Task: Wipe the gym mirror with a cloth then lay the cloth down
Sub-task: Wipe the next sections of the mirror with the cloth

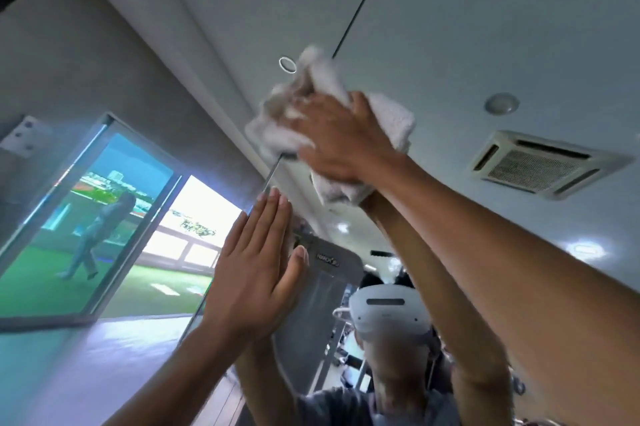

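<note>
**Cloth pressed high on the mirror, other hand held flat below**

The right hand (341, 145) grips a bunched white cloth (393, 117), fingers dug into its folds and the thumb hooked over the upper edge. The hand is slightly blurred. The cloth is pressed against the mirror (450, 54), spilling out past the hand above, to its left and under the wrist.

Below and to the left of that hand, the left hand (252, 273) is spread flat with straight fingers held together and its palm facing the glass. Its fingertips lie at the surface, though I cannot tell whether the whole palm touches.

A thin dark seam (360, 6) runs up the glass. It passes behind the cloth and shows again just above the left fingertips.

The mirror reflects a pale ceiling. Right of the gripping hand hangs a square air-conditioning vent (540, 165), and above the vent is a round light (502, 103).

Beneath both hands the glass returns the person's own raised arms and a white headset (388, 314).

Well to the left of the flat hand, a bright screen (104, 217) shows green turf and a standing figure. It is framed by a grey wall (104, 61).
</note>
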Tool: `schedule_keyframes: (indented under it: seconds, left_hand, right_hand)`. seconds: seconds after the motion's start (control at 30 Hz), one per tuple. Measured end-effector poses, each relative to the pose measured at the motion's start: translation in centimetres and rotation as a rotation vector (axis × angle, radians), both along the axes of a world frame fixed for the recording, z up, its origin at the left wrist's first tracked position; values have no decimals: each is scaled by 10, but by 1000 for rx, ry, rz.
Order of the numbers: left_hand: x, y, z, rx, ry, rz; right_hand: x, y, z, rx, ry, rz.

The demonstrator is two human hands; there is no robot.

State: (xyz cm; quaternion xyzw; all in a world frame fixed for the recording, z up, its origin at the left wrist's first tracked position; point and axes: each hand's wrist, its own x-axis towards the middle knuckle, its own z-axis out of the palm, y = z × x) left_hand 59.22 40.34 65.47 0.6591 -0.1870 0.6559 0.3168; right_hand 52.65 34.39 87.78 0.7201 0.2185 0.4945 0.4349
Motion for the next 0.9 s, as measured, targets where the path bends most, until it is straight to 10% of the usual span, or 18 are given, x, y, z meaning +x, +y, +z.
schedule_keyframes:
  seconds: [0.17,0.43,0.7,0.9]
  left_hand:
    - [-3,1,-4,9,40,31]
    - [2,2,-6,21,19,20]
    - [-6,2,-4,24,42,56]
    - [-28,2,7,25,202,149]
  right_hand:
    - [-37,-55,8,-233,249,-12]
    - [-4,-27,14,361,-342,113]
    - [-54,-87,0,-256,230,-4]
    - [-102,-168,66,442,-327,41]
